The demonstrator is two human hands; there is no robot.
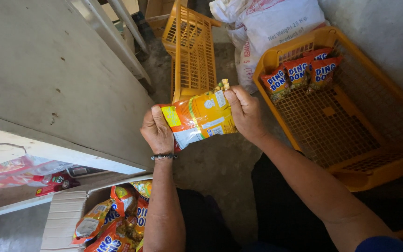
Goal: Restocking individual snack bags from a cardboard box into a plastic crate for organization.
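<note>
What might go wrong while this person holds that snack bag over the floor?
The snack bag is pinched only at its ends by the left hand and right hand; it could slip onto the concrete floor. The three packets already in the orange crate lean loosely and might topple.

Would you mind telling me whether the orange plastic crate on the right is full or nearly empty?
Nearly empty: the orange plastic crate holds only three orange snack packets along its far end, and the rest of its mesh floor is bare.
</note>
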